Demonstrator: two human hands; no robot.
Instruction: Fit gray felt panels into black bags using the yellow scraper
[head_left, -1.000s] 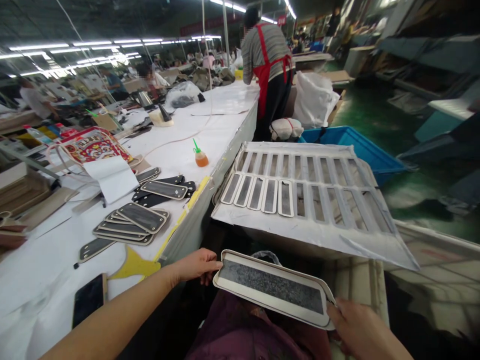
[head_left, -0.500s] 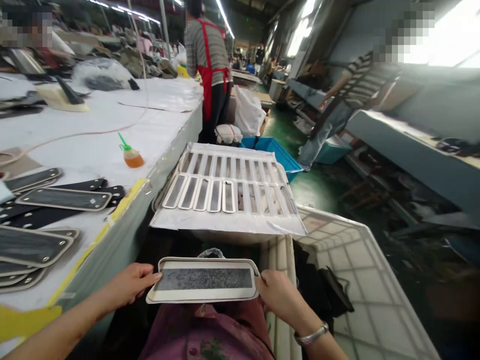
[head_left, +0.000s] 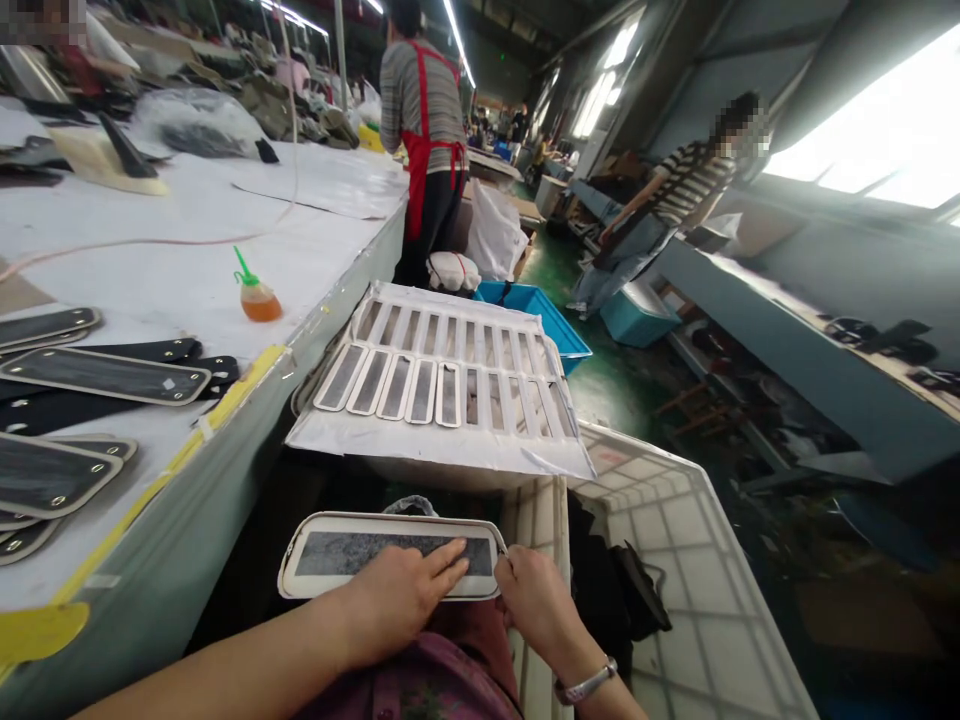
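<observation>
A long rounded panel (head_left: 322,553), dark grey in the middle with a cream border and a raised rim, lies across my lap. My left hand (head_left: 405,592) rests on its face, fingers stretched toward the right end and lying flat. At that right end my right hand (head_left: 531,590), wearing a silver bracelet, is closed in a pinch on the panel's edge; the fingertips are partly hidden. Just ahead, a white slotted board (head_left: 435,455) carries several similar cream-bordered grey strips (head_left: 390,385) in its front row.
Left is a white-topped table (head_left: 195,215) with an oil bottle (head_left: 259,298) and stacked eyeleted dark panels (head_left: 105,375). A white plastic crate (head_left: 675,530) with dark pieces stands right, a blue bin (head_left: 540,310) behind the board. Two people stand farther off.
My left hand has let go of the panel's left end and moved right onto its face. My right hand stays at the right end. The view has shifted slightly.
</observation>
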